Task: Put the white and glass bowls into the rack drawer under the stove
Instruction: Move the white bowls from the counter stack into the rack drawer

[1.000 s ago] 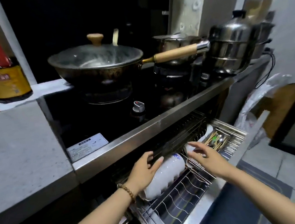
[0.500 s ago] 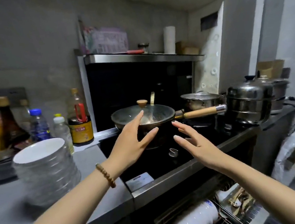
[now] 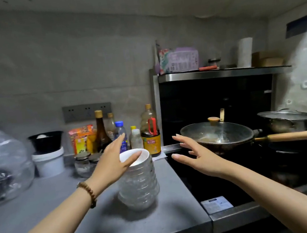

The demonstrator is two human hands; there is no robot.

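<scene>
We note a stack of bowls (image 3: 137, 182) standing upright on the grey counter (image 3: 84, 221), near its right edge where it meets the black stove top (image 3: 215, 182). The upper bowls look white, the lower ones clear glass — the exact count is too blurred to tell. Our left hand (image 3: 115, 161) is open, fingers spread, its fingertips over the rim of the top bowl; whether they touch the rim we cannot tell. A beaded bracelet (image 3: 88, 194) sits on that wrist. Our right hand (image 3: 194, 154) is also open and empty, palm turned toward the stack, held above the stove top just to the right of the bowls and apart from them. Neither hand grips anything. Behind the stack, against the wall, stand a cluster of bottles: a large oil bottle with a red handle (image 3: 150, 134), a blue-capped water bottle (image 3: 120, 136), a dark sauce bottle (image 3: 101, 134) and two small glass jars (image 3: 86, 163). Farther left — a white tub (image 3: 49, 162) with a black bowl (image 3: 46, 142) on top, and a clear plastic bag (image 3: 2, 166). On the stove sits a lidded wok (image 3: 218, 135) with a wooden handle pointing right, and a steel pot (image 3: 288, 121) beyond it.
</scene>
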